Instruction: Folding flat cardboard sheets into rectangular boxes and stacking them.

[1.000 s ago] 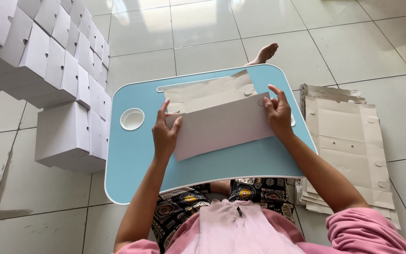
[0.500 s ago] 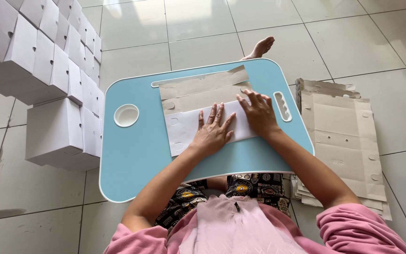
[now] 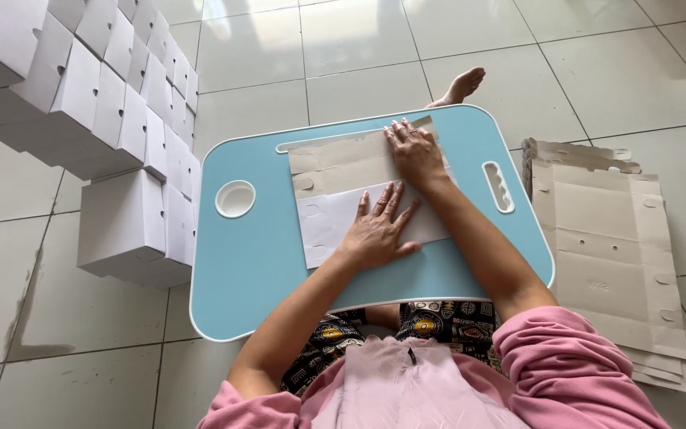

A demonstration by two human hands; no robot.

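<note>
- Flat cardboard sheet [image 3: 335,199] lying on blue lap table [image 3: 256,270], under both palms.
- Left hand [image 3: 379,230] spread flat, fingers apart, on white lower half.
- Right hand [image 3: 414,151] pressing brown upper flap, fingers loosely together.
- Folded white boxes [image 3: 121,119] stacked left; flat blanks [image 3: 613,238] piled right.

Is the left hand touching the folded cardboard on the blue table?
Touching. The head view shows the left hand spread flat, palm down, on the folded cardboard, with no gap visible under the fingers.
</note>
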